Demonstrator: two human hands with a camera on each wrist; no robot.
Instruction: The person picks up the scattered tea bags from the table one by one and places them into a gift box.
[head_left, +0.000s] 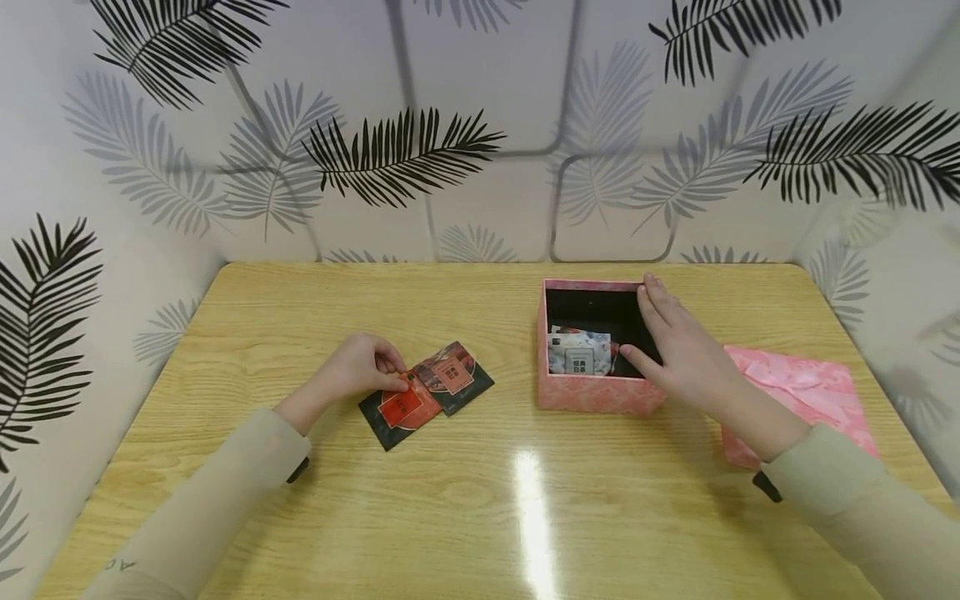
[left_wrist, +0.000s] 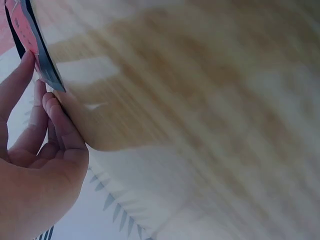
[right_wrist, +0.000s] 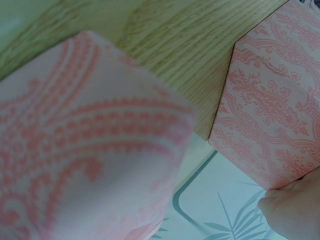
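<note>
My left hand [head_left: 367, 364] pinches the upper edge of a red-and-black printed flat packet [head_left: 401, 408] between thumb and fingers. A second dark packet with a reddish label [head_left: 453, 375] lies against its right end. In the left wrist view, the pinched packet [left_wrist: 27, 30] stands on edge at the thumb tip. My right hand [head_left: 686, 354] rests over the right rim of an open pink box [head_left: 600, 393], fingers straight and thumb over the opening. Pale and red printed packets [head_left: 579, 354] lie inside its black interior. The box's patterned side [right_wrist: 275, 100] shows in the right wrist view.
A pink lid [head_left: 798, 387] with a bow lies right of the box, partly under my right forearm. The wooden table [head_left: 450, 517] ends at a wall covering [head_left: 487, 208] with leaf prints. The lid's corner [right_wrist: 100, 140] looms close in the right wrist view.
</note>
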